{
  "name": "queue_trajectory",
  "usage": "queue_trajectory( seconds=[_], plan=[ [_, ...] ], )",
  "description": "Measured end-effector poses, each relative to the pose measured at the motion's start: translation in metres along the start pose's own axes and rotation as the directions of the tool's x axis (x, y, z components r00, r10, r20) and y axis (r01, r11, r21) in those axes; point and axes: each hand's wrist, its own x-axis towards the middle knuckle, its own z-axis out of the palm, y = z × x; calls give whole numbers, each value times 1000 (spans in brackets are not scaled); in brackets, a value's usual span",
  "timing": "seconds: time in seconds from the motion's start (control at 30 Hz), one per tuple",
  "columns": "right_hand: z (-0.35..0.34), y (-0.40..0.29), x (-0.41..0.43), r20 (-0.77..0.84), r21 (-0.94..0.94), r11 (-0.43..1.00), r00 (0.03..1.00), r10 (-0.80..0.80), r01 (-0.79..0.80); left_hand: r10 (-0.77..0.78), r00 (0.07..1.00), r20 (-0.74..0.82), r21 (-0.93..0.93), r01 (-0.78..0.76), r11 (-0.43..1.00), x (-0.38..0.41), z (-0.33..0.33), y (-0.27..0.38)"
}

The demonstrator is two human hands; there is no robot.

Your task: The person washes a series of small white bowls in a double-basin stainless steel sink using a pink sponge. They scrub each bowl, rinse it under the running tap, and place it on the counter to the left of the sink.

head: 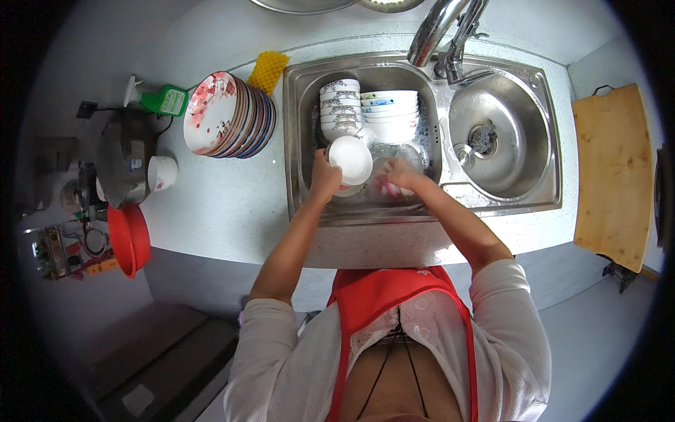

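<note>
Over the large basin of a stainless steel double sink (295,179), my left hand (327,176) grips a small white bowl (350,160) by its edge. To its right, low in the basin, my right hand (399,176) is closed around a pink and white cloth or sponge (391,189); its exact kind is blurred. Just beyond my hands stand two stacks: white bowls with a grey pattern (340,108) on the left, and white bowls, some with green and blue decoration (390,116), on the right. Suds and water lie around them.
A chrome faucet (435,34) rises behind the sink; the round basin (506,169) is at right. Left on the counter are a leaning row of plates (232,116), a yellow textured cloth (268,71), a spray bottle (171,100) and a red basin (128,237). A wooden board (609,179) stands far right.
</note>
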Motion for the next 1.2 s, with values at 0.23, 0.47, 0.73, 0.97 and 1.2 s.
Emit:
queue_trajectory(
  seconds=[0.23,0.47,0.73,0.97,1.2],
  plan=[
    [-71,-56,-54,-322,153,985,946,-24,77,-201,924,324,14,208,978,-4,9,-17],
    [-88,-79,-41,-537,-438,847,843,22,-301,-202,799,567,0,245,969,-4,35,-3],
    [-70,-86,-54,-449,-98,994,893,2,-51,-240,757,608,-18,315,949,-6,42,2],
    [-29,-97,-78,-316,-645,758,869,-380,97,-162,703,692,11,215,977,10,13,4],
    [-44,-87,-18,-125,-467,838,917,-379,283,-91,824,559,251,-63,966,-3,24,25]
  ],
)
